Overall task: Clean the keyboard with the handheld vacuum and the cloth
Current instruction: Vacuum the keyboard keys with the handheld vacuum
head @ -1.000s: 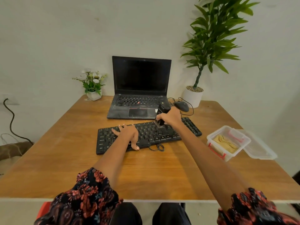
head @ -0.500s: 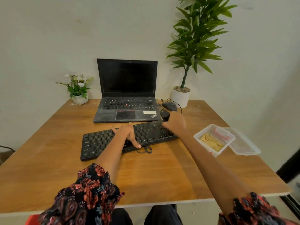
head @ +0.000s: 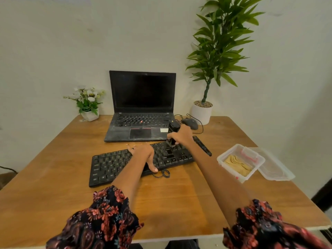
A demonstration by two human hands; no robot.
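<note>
A black keyboard point(head: 115, 164) lies slanted across the middle of the wooden table point(head: 53, 159). My left hand point(head: 143, 155) rests flat on its middle keys, fingers spread and thumb over the front edge. My right hand point(head: 181, 135) grips a small black handheld vacuum point(head: 172, 131), held upright with its nozzle down on the keys at the keyboard's right part. A tan cloth point(head: 237, 165) lies folded inside an open clear plastic box point(head: 233, 150) to the right of the keyboard.
An open black laptop point(head: 142, 112) stands behind the keyboard. A black mouse point(head: 190, 122) with its cable lies beside a tall potted plant point(head: 203, 108). A small flower pot point(head: 89, 105) sits at the back left. The box lid point(head: 274, 168) lies right of the box.
My right hand has moved the vacuum back left along the right part of the keyboard, nozzle still on the keys. My left hand stays on the keyboard. The camera view shifted.
</note>
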